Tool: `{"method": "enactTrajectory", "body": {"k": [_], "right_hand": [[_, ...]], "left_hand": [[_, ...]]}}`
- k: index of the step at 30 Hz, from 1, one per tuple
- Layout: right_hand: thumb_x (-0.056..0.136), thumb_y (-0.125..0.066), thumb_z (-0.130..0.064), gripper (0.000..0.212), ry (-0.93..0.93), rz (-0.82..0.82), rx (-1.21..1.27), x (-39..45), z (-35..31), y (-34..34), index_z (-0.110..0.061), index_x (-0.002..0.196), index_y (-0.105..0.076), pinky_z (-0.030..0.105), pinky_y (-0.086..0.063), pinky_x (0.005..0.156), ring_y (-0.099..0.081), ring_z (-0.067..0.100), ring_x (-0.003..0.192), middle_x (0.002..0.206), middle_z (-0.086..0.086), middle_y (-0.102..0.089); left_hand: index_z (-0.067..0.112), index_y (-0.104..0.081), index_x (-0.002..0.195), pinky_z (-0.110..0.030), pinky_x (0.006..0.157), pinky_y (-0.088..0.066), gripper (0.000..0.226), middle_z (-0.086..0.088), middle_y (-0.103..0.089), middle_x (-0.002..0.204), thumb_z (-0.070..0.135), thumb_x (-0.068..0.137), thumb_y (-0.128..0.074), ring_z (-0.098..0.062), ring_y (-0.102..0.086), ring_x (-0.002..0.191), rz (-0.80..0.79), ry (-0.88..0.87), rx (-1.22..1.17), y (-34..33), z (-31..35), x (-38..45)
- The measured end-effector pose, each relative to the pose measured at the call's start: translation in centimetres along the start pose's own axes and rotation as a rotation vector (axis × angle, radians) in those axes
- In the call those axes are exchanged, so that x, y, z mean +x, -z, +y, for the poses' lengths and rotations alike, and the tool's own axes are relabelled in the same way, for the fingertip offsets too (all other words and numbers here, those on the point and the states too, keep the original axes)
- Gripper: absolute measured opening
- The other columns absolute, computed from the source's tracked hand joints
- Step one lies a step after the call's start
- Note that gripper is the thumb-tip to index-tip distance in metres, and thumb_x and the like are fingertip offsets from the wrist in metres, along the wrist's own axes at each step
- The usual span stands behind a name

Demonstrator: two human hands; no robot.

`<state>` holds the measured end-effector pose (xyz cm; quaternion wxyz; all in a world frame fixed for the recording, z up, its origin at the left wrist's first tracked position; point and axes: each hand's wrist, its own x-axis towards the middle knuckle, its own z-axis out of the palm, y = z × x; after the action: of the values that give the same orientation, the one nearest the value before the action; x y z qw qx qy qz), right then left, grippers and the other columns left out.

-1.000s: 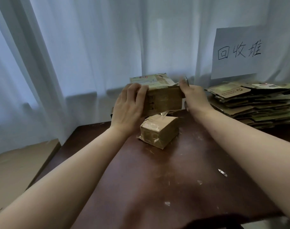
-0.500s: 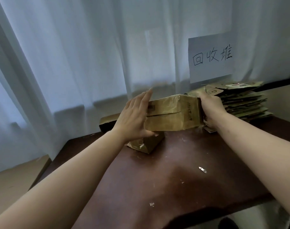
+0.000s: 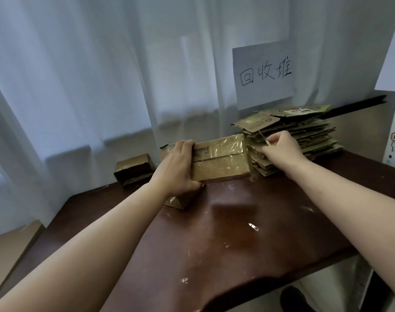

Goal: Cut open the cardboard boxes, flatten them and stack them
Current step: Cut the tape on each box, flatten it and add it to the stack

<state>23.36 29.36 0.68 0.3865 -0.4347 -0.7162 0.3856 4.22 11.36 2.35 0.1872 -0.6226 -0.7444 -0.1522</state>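
The left hand (image 3: 177, 166) grips the taped box (image 3: 220, 159) by its end, steadying it on the desk (image 3: 225, 239) beside the flattened stack (image 3: 300, 136) — the right hand (image 3: 279, 146) pinches a small blade (image 3: 265, 139), likely ready to slit the tape.

The worktop (image 3: 225, 221) is dark reddish brown, flecked with pale scuffs and white scraps. At frame centre, the taped box (image 3: 221, 161) is tan under glossy clear tape, with what looks like a black barcode. The flattened stack (image 3: 304, 131) at right is tan with greenish printing. The paper sign (image 3: 264, 73) is white with black handwritten characters; the curtain (image 3: 102, 75) is bluish white.
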Motion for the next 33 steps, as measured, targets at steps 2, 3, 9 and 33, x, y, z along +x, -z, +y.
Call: {"method": "enactTrajectory", "body": {"k": [2,3,9,33], "right_hand": [[0.082,-0.068,-0.021,0.033,0.043,-0.014,-0.021,0.0,0.1,0.3,-0.015,0.110,-0.051,0.030,-0.041,0.074,-0.053,0.019,0.091,0.099,0.002,-0.054],[0.083,-0.067,-0.018,0.032,0.063,-0.031,-0.025,-0.1,0.1,0.5,-0.015,0.110,-0.051,0.029,-0.040,0.073,-0.053,0.019,0.092,0.099,0.001,-0.055],[0.084,-0.068,-0.010,0.019,0.271,-0.048,-0.062,-0.4,0.4,0.6,-0.018,0.100,-0.060,0.037,-0.051,0.086,-0.057,0.016,0.086,0.092,-0.001,-0.059],[0.087,-0.066,-0.034,0.013,0.686,-0.210,-0.440,-3.4,-2.0,-0.3,-0.034,0.100,-0.070,0.030,-0.045,0.080,-0.060,0.014,0.098,0.099,-0.014,-0.067]], "left_hand": [[0.010,-0.026,0.144,-0.030,0.095,-0.039,0.104,-0.007,-0.036,0.139,0.038,0.062,-0.084,-0.025,-0.042,0.127,-0.012,0.022,-0.028,-0.7,0.0,0.1],[0.010,-0.025,0.145,-0.031,0.099,-0.038,0.106,-0.008,-0.036,0.140,0.038,0.062,-0.085,-0.025,-0.041,0.129,-0.022,0.028,-0.043,-1.0,0.1,0.2],[0.011,-0.026,0.145,-0.031,0.103,-0.035,0.107,-0.008,-0.034,0.137,0.034,0.060,-0.087,-0.025,-0.038,0.129,-0.026,0.023,-0.139,-2.1,0.9,0.3],[0.007,-0.035,0.138,-0.023,0.100,-0.038,0.102,-0.005,-0.048,0.131,0.028,0.056,-0.093,-0.015,-0.048,0.119,0.049,0.037,-0.515,-4.4,2.5,1.3]]}}
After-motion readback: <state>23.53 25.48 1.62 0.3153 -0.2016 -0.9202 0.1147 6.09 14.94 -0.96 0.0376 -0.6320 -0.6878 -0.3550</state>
